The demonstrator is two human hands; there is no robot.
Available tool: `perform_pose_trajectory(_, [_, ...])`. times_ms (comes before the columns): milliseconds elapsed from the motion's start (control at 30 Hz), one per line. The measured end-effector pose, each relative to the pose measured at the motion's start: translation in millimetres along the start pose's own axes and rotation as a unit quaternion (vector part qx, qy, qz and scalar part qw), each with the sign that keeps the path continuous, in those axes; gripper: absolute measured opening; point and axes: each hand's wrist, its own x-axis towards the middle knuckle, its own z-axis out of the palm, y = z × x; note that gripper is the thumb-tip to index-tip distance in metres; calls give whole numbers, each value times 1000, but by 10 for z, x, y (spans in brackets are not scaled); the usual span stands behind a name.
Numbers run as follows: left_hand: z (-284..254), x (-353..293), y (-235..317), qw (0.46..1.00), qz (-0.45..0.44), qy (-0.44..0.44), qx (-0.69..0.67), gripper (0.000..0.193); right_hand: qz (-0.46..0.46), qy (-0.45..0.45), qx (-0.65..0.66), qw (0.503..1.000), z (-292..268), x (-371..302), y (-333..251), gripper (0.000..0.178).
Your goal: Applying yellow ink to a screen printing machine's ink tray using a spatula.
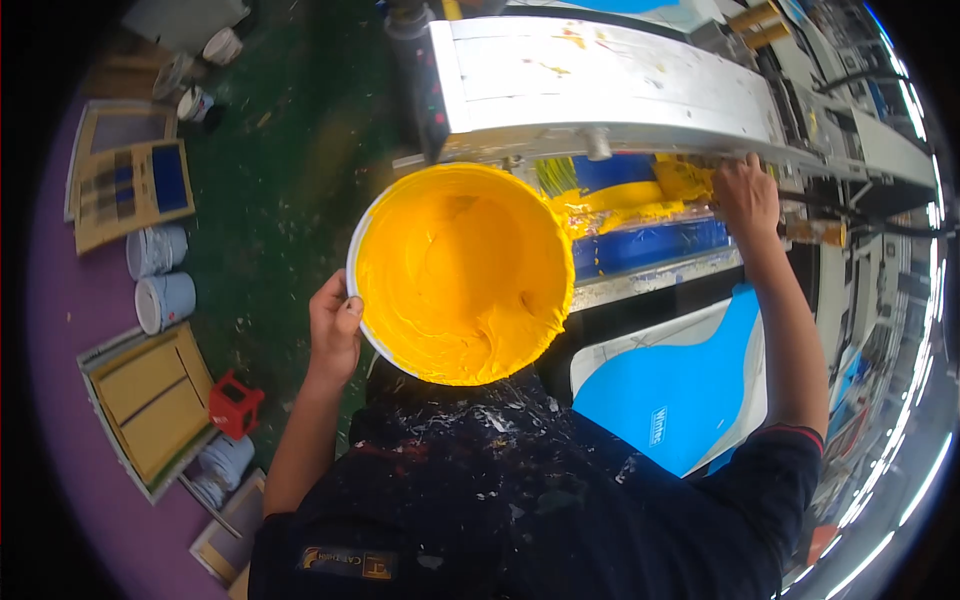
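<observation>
My left hand (337, 325) is closed on the rim of a white bucket (353, 285), with the thumb on the near outer side. Thick yellow ink (455, 270) coats the bucket's inside wall, and its mouth faces up toward me. To the right, my right hand (748, 197) is closed above a blue printing screen (650, 245). What its fingers grip is hidden; a lump of yellow ink (683, 180) lies right beside them. A thick yellow streak runs across the screen from the bucket's side toward that hand.
A white metal machine beam (610, 75) spans beyond the screen. Below the screen, a bright blue printed sheet (670, 385) lies on a white board. On the green floor at left are framed screens (150, 400), white buckets (165, 302) and a red stool (235, 404).
</observation>
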Motion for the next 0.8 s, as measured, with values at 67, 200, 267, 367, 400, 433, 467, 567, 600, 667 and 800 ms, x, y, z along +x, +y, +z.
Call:
perform_pose_trajectory(67, [-5,9,5,999,6,23,21,52,-6,-2,2,1000,-1,82,-55,13])
perform_pose_trajectory(200, [-45,13,-32,999,-3,36,16,51,-9,-27,78,997,-254,137,-17,25])
perform_pose_trajectory(267, [-24,18,-43,999,-2,37,7,51,2,-57,93,994,-297,174,25,31])
perform_pose_trajectory(367, [27,29,-23,999,3,39,-2,52,-31,-25,145,989,-364,176,63,32])
perform_pose_trajectory(400, [40,46,-3,999,3,33,0,52,-46,-13,165,985,-321,176,105,30])
perform_pose_trajectory(433, [53,45,13,1000,3,28,2,53,-43,-24,179,983,-291,180,127,29])
perform_pose_trajectory(467, [64,53,24,1000,3,24,6,53,-37,-33,194,980,-259,201,148,28])
perform_pose_trajectory(567, [84,72,42,1000,6,26,-1,52,-53,-29,259,964,108,248,106,35])
perform_pose_trajectory(600, [90,65,48,1000,3,26,-2,50,-51,-27,264,963,240,255,66,35])
perform_pose_trajectory(667, [97,41,53,1000,1,29,2,49,-83,2,318,944,423,275,-64,35])
perform_pose_trajectory(800, [125,9,46,999,2,40,-9,47,-84,-17,396,914,716,426,-535,36])
